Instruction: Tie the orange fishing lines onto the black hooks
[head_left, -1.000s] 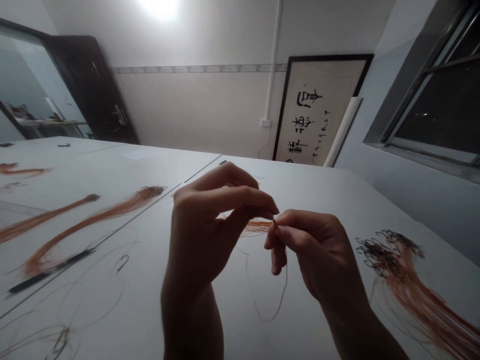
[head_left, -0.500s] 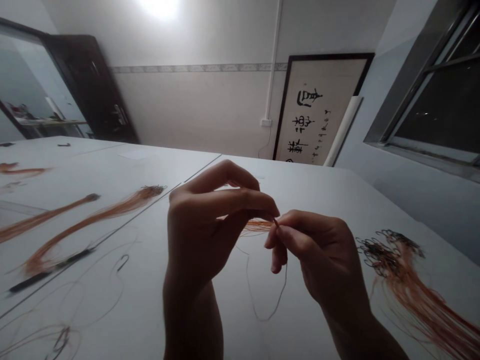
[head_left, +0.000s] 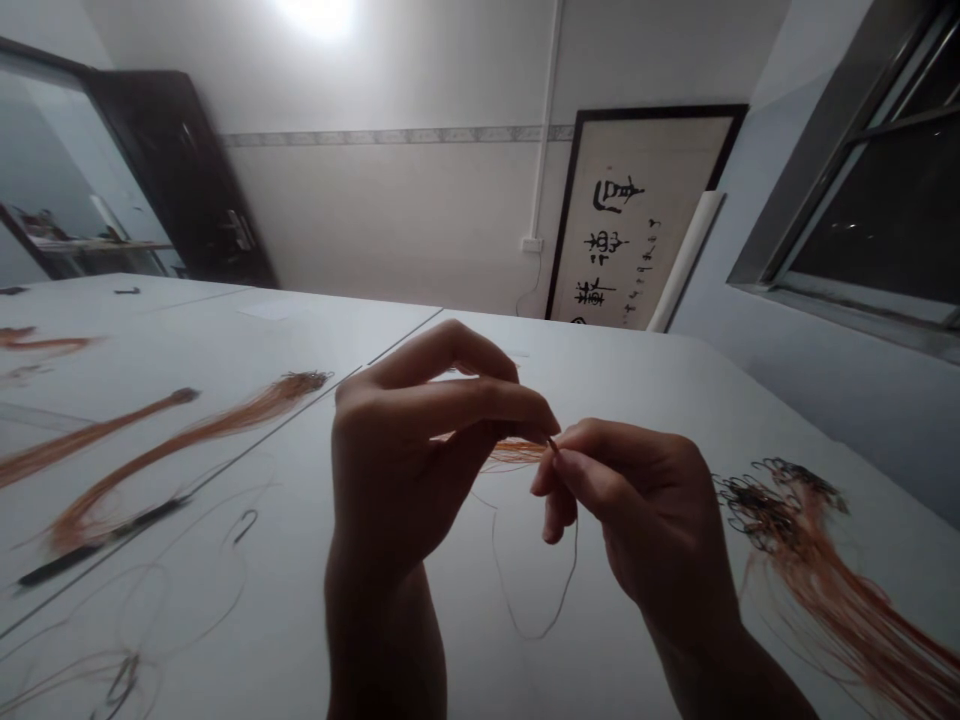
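Fingertip to fingertip, my hands meet over the white table [head_left: 480,670]. My left hand [head_left: 427,430] is closed in a pinch, thumb and index finger on one end of a short thin shank [head_left: 553,446], apparently a fishing hook's, its bend hidden. Against the other end, my right hand [head_left: 637,490] presses thumb and index finger, also closed. A thin fishing line [head_left: 536,637] hangs in a loop below the right fingers. Behind the hands lie orange fishing lines [head_left: 514,455], partly covered.
Dark fishing hooks [head_left: 765,510] on an orange bundle lie at the right. More orange bundles [head_left: 187,435] stretch across the left side, near a dark stick-like tool [head_left: 105,540]. A single hook [head_left: 245,525] lies left of my wrist, with loose line around it.
Both hands keep the same pinch in nearly the same place. The hanging loop of line has shifted very slightly.
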